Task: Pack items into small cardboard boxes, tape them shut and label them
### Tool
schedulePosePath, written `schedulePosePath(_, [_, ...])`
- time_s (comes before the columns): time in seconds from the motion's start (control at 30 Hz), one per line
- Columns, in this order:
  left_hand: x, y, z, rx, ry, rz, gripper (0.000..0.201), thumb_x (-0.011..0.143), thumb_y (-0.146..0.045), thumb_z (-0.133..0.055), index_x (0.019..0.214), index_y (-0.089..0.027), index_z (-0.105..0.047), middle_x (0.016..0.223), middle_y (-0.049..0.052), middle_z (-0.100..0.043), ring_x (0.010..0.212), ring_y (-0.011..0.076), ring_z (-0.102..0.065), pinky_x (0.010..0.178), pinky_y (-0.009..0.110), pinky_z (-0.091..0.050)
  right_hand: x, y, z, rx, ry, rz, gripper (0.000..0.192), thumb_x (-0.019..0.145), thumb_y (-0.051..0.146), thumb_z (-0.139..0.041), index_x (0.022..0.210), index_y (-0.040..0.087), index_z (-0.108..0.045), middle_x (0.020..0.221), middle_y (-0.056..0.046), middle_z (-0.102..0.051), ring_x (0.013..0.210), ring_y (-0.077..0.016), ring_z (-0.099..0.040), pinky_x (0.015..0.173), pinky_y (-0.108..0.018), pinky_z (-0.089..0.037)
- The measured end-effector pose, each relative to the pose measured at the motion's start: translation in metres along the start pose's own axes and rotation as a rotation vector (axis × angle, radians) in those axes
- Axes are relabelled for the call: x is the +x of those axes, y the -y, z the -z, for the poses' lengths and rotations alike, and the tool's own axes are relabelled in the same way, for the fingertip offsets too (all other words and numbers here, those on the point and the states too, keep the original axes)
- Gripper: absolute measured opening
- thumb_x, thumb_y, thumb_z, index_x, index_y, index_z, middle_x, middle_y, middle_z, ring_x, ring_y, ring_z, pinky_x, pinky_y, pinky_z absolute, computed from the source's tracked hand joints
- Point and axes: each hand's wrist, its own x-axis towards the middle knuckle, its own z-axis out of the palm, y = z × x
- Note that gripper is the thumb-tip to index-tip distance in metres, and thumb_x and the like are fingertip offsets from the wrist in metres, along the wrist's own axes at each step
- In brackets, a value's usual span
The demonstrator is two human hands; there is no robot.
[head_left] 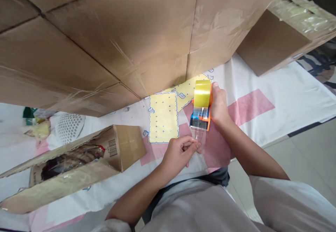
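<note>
head view, and from my remote seat i see both bare hands working over a white cloth (pixel 275 95) with pink blocks on it. right hand (pixel 219 106) is closed around an orange tape dispenser (pixel 201 114), which carries a yellowish roll of tape (pixel 202 93) and sits just above the cloth, near the middle of the picture. left hand (pixel 178 153) is pinched shut on the loose end of the clear tape strip (pixel 197 135) that runs down from the dispenser's mouth; thumb and fingertips meet on it. just beside the dispenser, to the left, a yellow dotted sheet (pixel 163 118) lies flat on the cloth. a big taped cardboard box (pixel 126 32) fills the top of the view, close behind the hands. further left, a smaller cardboard box (pixel 78 162) lies open on its side with dark packets inside. a white perforated basket (pixel 69 127) sits behind it.
</note>
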Motion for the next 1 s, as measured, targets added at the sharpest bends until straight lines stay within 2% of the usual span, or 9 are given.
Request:
schedulePosePath(0.1, [0.001,0.001,0.002,0.015,0.005,-0.006,0.033,0.091,-0.047,-0.065,0.084,-0.016,-0.071,0.080,0.005,-0.077,0.042,0.0060,-0.046,0.036,0.018,-0.037,-0.003,0.007,-0.004,0.113,-0.007,-0.074,0.072,0.086,0.090,-0.037,0.077,0.024,-0.062,0.064,-0.004,-0.061,0.067,-0.0216,-0.068,0.052,-0.033,-0.047])
schedulePosePath(0.23, [0.005,-0.001,0.006,-0.028,-0.031,-0.025,0.029,0.089,-0.045,-0.068,0.090,-0.017,-0.074,0.077,0.005,-0.076,0.055,0.0113,-0.059,0.039,0.018,-0.039,-0.017,0.021,-0.017,0.252,0.041,-0.215,0.072,0.086,0.089,-0.035,0.084,0.023,-0.064,0.071,-0.007,-0.068,0.066,-0.0233,-0.070,0.056,-0.037,-0.054])
schedulePosePath(0.33, [0.009,-0.005,0.015,-0.072,-0.041,-0.081,0.027,0.085,-0.043,-0.073,0.087,-0.016,-0.075,0.073,0.004,-0.074,0.065,0.0146,-0.067,0.053,0.020,-0.049,-0.027,0.024,-0.022,0.262,0.161,-0.248,0.072,0.088,0.088,-0.033,0.091,0.023,-0.065,0.076,-0.007,-0.071,0.070,-0.0241,-0.071,0.062,-0.038,-0.058])
schedulePosePath(0.43, [0.011,-0.012,0.028,-0.095,-0.002,-0.095,0.033,0.082,-0.048,-0.078,0.088,-0.015,-0.076,0.072,0.005,-0.074,0.064,0.0163,-0.068,0.061,0.025,-0.053,-0.033,0.019,-0.020,0.199,0.319,-0.175,0.067,0.089,0.084,-0.043,0.099,0.023,-0.068,0.086,-0.008,-0.074,0.082,-0.0262,-0.073,0.070,-0.039,-0.060])
schedulePosePath(0.53, [0.010,-0.019,0.036,-0.128,-0.046,-0.170,0.037,0.077,-0.051,-0.082,0.078,-0.015,-0.074,0.065,0.004,-0.071,0.063,0.0170,-0.068,0.059,0.025,-0.053,-0.038,0.012,-0.017,0.108,0.373,0.013,0.057,0.090,0.076,-0.054,0.109,0.024,-0.068,0.103,-0.009,-0.074,0.096,-0.0277,-0.072,0.084,-0.042,-0.060])
schedulePosePath(0.63, [0.007,-0.022,0.036,-0.139,-0.064,-0.192,0.041,0.078,-0.055,-0.081,0.072,-0.015,-0.073,0.059,0.004,-0.067,0.055,0.0149,-0.064,0.047,0.021,-0.044,-0.045,0.004,-0.018,0.096,0.351,0.084,0.059,0.093,0.077,-0.047,0.109,0.026,-0.069,0.103,-0.008,-0.074,0.095,-0.0267,-0.071,0.087,-0.043,-0.059])
schedulePosePath(0.77, [0.005,-0.022,0.032,-0.117,-0.010,-0.169,0.045,0.082,-0.060,-0.075,0.086,-0.015,-0.079,0.060,0.004,-0.069,0.044,0.0100,-0.052,0.035,0.019,-0.031,-0.052,-0.003,-0.023,0.215,0.262,-0.060,0.060,0.094,0.077,-0.041,0.103,0.025,-0.068,0.088,-0.006,-0.073,0.077,-0.0233,-0.070,0.070,-0.037,-0.058])
schedulePosePath(0.93, [0.008,-0.021,0.029,-0.131,0.025,-0.208,0.046,0.085,-0.059,-0.073,0.098,-0.015,-0.081,0.062,0.005,-0.071,0.043,0.0093,-0.052,0.035,0.019,-0.031,-0.056,0.007,-0.030,0.273,0.189,-0.163,0.054,0.093,0.074,-0.047,0.092,0.023,-0.066,0.080,-0.005,-0.072,0.071,-0.0212,-0.068,0.065,-0.034,-0.055])
schedulePosePath(1.0, [0.009,-0.020,0.026,-0.088,0.044,-0.230,0.042,0.087,-0.056,-0.073,0.097,-0.015,-0.081,0.065,0.005,-0.072,0.050,0.0117,-0.060,0.043,0.020,-0.040,-0.053,0.013,-0.031,0.344,0.176,-0.230,0.052,0.092,0.073,-0.049,0.086,0.024,-0.064,0.076,-0.003,-0.069,0.068,-0.0197,-0.066,0.064,-0.032,-0.055])
